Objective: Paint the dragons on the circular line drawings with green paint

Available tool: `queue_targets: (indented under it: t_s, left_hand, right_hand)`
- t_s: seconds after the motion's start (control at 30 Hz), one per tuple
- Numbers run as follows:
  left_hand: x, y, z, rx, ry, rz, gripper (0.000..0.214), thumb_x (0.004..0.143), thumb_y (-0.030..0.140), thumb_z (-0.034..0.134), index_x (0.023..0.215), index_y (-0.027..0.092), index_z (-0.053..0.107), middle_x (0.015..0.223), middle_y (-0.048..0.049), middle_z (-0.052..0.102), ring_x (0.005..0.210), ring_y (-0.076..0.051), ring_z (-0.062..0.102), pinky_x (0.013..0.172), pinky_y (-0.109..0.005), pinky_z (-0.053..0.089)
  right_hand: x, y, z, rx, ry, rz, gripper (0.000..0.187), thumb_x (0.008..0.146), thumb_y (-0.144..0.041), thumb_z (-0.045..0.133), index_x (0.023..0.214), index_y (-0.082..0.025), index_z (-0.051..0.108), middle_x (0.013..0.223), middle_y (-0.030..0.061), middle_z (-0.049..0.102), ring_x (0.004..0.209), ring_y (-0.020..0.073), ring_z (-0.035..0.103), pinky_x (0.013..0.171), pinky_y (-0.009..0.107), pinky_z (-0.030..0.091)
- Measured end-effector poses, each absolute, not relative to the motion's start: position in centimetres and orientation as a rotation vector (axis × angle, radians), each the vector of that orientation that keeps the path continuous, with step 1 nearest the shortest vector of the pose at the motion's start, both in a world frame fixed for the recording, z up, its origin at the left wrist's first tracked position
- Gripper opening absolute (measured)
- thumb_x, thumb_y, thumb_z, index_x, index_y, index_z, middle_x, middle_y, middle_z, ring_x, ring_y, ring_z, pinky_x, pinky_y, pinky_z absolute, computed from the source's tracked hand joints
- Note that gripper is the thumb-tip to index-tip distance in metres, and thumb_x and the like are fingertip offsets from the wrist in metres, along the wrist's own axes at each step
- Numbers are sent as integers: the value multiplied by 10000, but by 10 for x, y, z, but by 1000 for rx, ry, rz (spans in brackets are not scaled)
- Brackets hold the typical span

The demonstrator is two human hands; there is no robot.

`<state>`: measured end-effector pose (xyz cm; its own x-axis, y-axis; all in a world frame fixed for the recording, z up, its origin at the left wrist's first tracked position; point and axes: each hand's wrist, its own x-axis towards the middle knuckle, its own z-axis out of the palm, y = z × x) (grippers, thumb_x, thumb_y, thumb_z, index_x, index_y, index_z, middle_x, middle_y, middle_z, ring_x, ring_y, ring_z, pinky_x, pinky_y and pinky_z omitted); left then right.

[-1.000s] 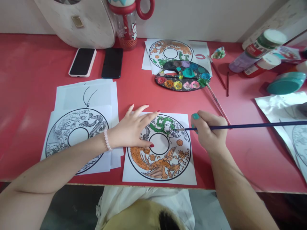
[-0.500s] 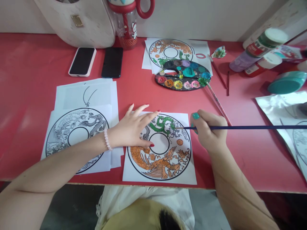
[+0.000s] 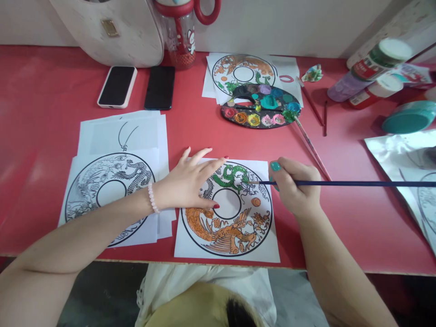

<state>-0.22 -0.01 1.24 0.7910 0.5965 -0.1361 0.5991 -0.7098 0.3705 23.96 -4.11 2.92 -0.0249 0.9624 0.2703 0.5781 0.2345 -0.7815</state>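
Note:
Spread flat on the left part of a printed sheet [image 3: 262, 170], my left hand [image 3: 190, 181] has its fingers apart and holds nothing. The sheet bears a ring design with an orange phoenix and a partly green dragon. My right hand [image 3: 296, 184] is closed around a long blue-handled paintbrush [image 3: 340, 183], held almost level. Its tip meets the sheet at the dragon's head, beside the green paint. A stack of similar uncoloured sheets [image 3: 116, 136] lies left of this one, partly under my left forearm.
A black paint palette [image 3: 238, 119] rests on another coloured sheet [image 3: 218, 66], with a second brush [image 3: 313, 150] leaning on its rim. Two phones [image 3: 117, 86], a clear bottle [image 3: 182, 45] and a white bag [image 3: 136, 32] stand behind. Paint bottles [image 3: 369, 63] crowd the right.
My right hand has shifted slightly left and the brush's handle end has dipped a little. My left hand stays in place on the sheet.

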Motion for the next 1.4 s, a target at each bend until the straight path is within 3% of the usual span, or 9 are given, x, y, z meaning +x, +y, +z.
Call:
queue_targets:
  t_s: [1.4]
  left_hand:
    - [-2, 0, 11, 2586, 898, -4, 1071, 720, 670, 649, 1497, 218, 65, 1469, -138, 375, 1419, -357, 100, 1092, -651, 33]
  right_hand:
    - [240, -42, 30, -1448, -1684, 644, 360, 818, -141, 448, 496, -207, 301, 430, -52, 311, 393, 61, 279, 400, 268, 199]
